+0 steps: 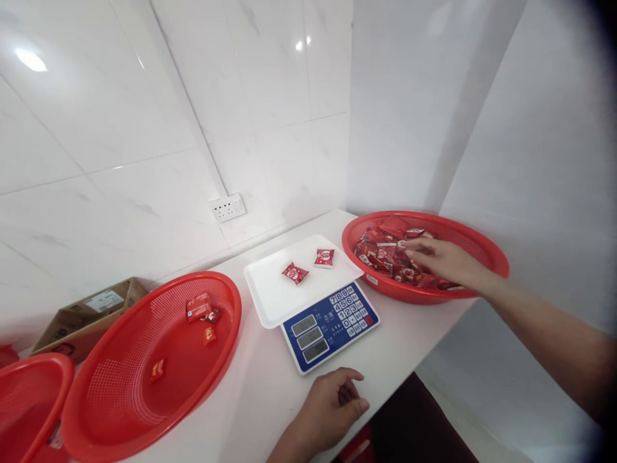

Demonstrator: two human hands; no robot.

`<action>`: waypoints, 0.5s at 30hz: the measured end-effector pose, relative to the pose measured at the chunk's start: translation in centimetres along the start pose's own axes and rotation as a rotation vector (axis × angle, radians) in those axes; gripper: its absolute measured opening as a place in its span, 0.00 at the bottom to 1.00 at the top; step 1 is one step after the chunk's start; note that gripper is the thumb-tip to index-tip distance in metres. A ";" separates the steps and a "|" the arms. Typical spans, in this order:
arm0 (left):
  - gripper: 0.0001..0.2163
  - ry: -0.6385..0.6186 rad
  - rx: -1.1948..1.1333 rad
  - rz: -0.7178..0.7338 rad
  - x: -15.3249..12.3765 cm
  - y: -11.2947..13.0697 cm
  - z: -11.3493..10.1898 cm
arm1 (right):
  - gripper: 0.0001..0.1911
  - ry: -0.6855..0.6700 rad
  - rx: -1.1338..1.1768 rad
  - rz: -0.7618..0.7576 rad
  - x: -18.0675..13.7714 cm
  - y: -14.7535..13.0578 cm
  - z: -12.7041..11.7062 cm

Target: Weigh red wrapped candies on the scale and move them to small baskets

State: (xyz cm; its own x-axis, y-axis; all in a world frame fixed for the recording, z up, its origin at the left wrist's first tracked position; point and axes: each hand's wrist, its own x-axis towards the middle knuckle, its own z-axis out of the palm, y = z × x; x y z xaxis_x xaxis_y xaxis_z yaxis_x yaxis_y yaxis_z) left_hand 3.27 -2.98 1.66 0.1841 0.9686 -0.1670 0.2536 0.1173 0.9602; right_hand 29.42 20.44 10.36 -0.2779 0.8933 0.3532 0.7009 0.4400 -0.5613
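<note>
My right hand (441, 259) reaches over the right rim of a red plastic basket (499, 263) filled with small red candy packets (385, 254). Its thumb and forefinger pinch at a packet on top of the heap; the fingertips partly hide it. My left hand (329, 409) hovers at the table's front edge, below the scale, fingers loosely curled and thumb apart, holding nothing. Between the baskets stands a digital scale (332, 325) with a white tray (270, 286). Two red packets lie apart on that tray, one (295, 273) left of the other (324, 258).
A large red basket (231, 328) at left holds several small packets (198, 307). Another red basket (67, 379) overlaps the lower left corner. Behind them is an open cardboard box (91, 312). A wall socket (228, 208) sits above the white table (258, 392); walls border the back and right.
</note>
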 end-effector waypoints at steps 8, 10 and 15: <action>0.17 -0.053 0.013 0.011 1.5 -2.3 -0.3 | 0.26 -0.573 -0.284 0.062 3.8 2.8 -1.2; 0.18 -0.059 -0.007 0.021 2.1 -3.4 -0.2 | 0.28 -0.637 -0.311 0.067 4.0 3.0 -1.2; 0.22 -0.054 -0.104 0.015 2.7 -5.2 0.0 | 0.32 -0.744 -0.350 0.043 4.3 3.0 0.4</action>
State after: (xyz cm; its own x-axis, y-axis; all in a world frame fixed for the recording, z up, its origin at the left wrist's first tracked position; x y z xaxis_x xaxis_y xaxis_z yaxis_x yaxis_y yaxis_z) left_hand 2.49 -0.94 -3.77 0.2387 0.9576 -0.1611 0.1506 0.1273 0.9804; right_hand 30.07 25.64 9.91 -0.5228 0.7900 -0.3204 0.8508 0.4601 -0.2538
